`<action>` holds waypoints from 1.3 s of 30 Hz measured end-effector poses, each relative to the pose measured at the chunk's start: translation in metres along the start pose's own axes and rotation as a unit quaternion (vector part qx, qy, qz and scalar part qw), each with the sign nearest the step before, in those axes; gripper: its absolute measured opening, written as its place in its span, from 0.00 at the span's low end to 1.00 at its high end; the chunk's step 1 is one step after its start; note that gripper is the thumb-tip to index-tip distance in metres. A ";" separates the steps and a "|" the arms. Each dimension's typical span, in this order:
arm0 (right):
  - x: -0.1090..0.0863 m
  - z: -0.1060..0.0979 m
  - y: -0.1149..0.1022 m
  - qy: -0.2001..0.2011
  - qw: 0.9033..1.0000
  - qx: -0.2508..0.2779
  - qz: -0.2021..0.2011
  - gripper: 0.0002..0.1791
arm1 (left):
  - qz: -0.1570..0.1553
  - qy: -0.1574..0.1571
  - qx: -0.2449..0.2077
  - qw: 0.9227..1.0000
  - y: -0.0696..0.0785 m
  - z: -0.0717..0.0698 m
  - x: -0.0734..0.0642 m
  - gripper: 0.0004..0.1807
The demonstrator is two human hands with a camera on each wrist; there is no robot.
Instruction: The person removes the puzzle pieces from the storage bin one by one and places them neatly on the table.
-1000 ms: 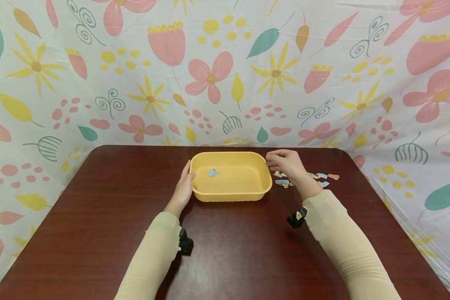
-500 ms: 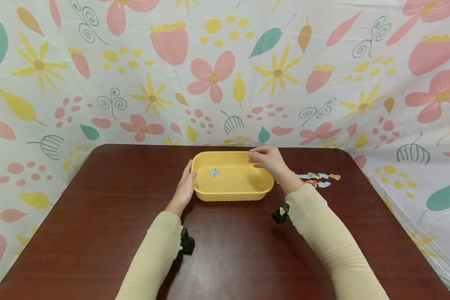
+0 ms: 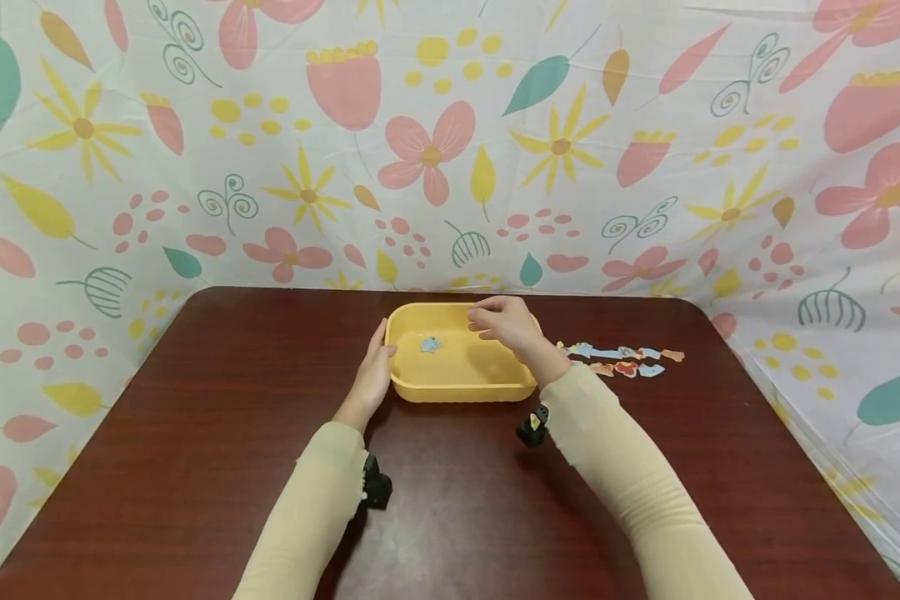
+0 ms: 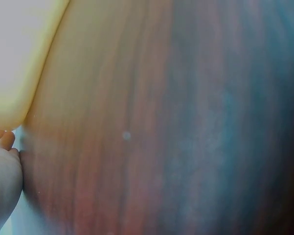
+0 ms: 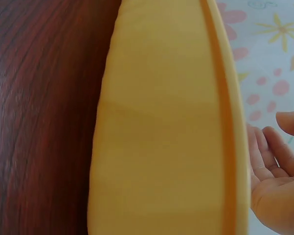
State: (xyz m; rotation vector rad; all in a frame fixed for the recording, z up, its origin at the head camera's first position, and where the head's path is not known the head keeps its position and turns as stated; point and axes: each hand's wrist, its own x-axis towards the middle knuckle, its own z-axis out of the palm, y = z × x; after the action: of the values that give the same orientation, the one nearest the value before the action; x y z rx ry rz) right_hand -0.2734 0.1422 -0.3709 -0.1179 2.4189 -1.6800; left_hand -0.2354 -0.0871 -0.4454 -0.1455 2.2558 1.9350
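Note:
A shallow yellow plastic basin (image 3: 461, 393) sits near the far side of the table. My left hand (image 3: 371, 371) holds its left side, fingers along the outer wall and thumb at the rim. The left wrist view catches part of that hand (image 4: 4, 176) by the basin's corner. Inside the basin, toward the left, lies a small light-blue cut-out piece (image 3: 430, 344). Above the basin's right half hovers my right hand (image 3: 506, 323), fingers loosely bent. In the right wrist view, thumb and fingers of this hand (image 5: 276, 181) stand apart, with nothing seen between them.
Several small colourful cut-out pieces (image 3: 626, 368) lie in two rough rows on the table right of the basin. The dark reddish-brown wooden table (image 3: 450, 500) ends against a flower-patterned cloth (image 3: 420, 225) at the back.
My right hand has moved left, from the basin's right rim to over its inside, uncovering more of the cut-out pieces. The left hand stays at the basin's left side.

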 end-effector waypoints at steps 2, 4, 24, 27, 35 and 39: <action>0.003 0.005 0.000 -0.001 1.000 0.002 0.002 0.22 | 0.000 -0.001 -0.001 1.000 0.000 0.000 0.001 0.32; 0.005 0.011 0.001 -0.005 1.000 0.001 0.001 0.21 | 0.000 -0.001 -0.003 1.000 -0.001 0.000 0.001 0.32; 0.036 0.060 0.011 0.022 0.989 -0.148 -0.001 0.16 | -0.007 -0.009 0.003 1.000 -0.002 -0.002 0.001 0.30; 0.037 0.065 0.015 0.020 0.984 -0.175 -0.003 0.16 | -0.007 -0.008 0.007 1.000 -0.002 -0.002 0.001 0.30; 0.040 0.070 0.021 -0.002 0.978 -0.209 0.008 0.18 | -0.003 -0.005 0.004 1.000 -0.003 -0.002 0.002 0.31; 0.044 0.071 0.023 -0.016 0.971 -0.238 0.006 0.19 | -0.003 -0.005 0.005 1.000 -0.004 -0.003 0.003 0.31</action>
State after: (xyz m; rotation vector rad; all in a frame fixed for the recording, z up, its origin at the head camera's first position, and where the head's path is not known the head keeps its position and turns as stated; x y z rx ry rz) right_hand -0.3012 0.0776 -0.4210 -0.1950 2.7378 -1.0499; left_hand -0.2380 -0.0904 -0.4490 -0.1411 2.2565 1.9166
